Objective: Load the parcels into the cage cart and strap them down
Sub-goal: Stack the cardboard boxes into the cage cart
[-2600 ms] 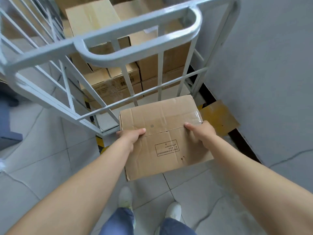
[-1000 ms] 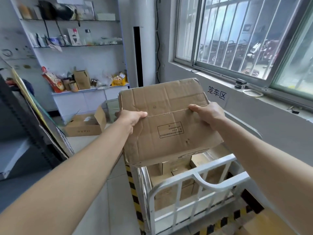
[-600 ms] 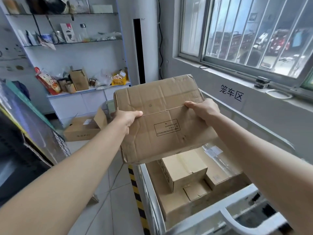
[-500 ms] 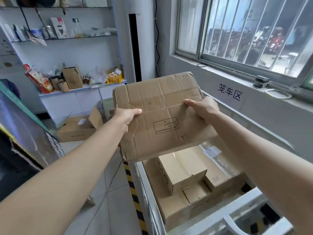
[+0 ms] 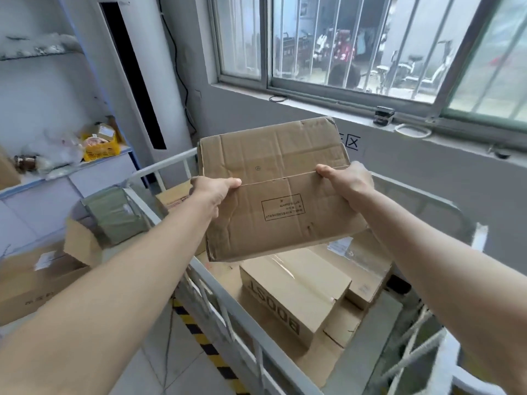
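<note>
Parcel (image 5: 281,155) is mid-frame, held in the air between both grips and tilted with its near edge lower. Left grip (image 5: 212,188) pinches the parcel's left edge at the flap seam: thumb on top, fingers hidden underneath. Right grip (image 5: 346,181) does the same on the right edge, thumb on the seam. Parcel is above the open top of the cage cart (image 5: 228,303), not touching the load. In the cart, lower centre: printed box (image 5: 296,283) on other cartons, taped box (image 5: 368,263) just right of it. Open carton (image 5: 42,280) sits at the left edge of the frame, outside the cart.
</note>
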`<state>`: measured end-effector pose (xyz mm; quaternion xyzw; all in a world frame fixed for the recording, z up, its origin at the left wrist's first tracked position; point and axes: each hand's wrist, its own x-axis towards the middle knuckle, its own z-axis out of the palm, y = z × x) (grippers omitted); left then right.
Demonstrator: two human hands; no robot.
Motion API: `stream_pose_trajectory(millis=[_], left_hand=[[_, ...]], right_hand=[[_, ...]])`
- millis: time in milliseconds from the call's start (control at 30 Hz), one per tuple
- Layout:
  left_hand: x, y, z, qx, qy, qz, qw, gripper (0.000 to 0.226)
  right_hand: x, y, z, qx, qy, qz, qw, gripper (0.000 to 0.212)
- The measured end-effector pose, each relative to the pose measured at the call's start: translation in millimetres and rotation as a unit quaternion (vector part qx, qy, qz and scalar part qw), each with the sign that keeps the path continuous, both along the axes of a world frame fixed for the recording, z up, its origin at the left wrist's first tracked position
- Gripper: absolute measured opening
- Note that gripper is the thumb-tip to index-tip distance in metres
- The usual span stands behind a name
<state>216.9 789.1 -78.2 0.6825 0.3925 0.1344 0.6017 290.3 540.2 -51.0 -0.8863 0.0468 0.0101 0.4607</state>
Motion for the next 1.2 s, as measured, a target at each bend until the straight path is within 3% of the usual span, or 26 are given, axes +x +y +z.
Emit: stream_pose_trajectory(millis=[100, 400, 600, 900, 1067, 1200], left_hand=[[16.7, 24.4, 1.3, 0.004, -0.003, -0.033, 0.999, 0.103], [79.4, 56.4, -3.9, 0.007, -0.024, -0.102, 0.994, 0.080], [109.8, 94.5, -27.7, -0.016, -0.018, -0.043, 0.999, 0.094], [139.3, 167.5, -120.5, -0.087, 0.034, 0.068, 0.993, 0.128], [201.4, 259.3, -285.3, -0.139, 0.103, 0.107, 0.979, 0.151], [180.6, 234.1, -235.3, -0.161, 0.157, 0.122, 0.967, 0.144]], right_hand=[[0.2, 18.5, -5.1, 0.004, 0.011, -0.036, 0.999, 0.064], [44.4, 45.8, -11.1, 0.001, 0.007, -0.088, 0.996, 0.067], [108.3, 93.6, -36.1, 0.013, 0.007, -0.033, 0.999, 0.071], [180.1, 184.2, -119.7, -0.013, 0.068, 0.046, 0.997, 0.068], [213.4, 227.1, -179.7, -0.042, 0.111, 0.057, 0.991, 0.068], [236.5, 262.5, -225.3, -0.070, 0.146, 0.080, 0.984, 0.069]])
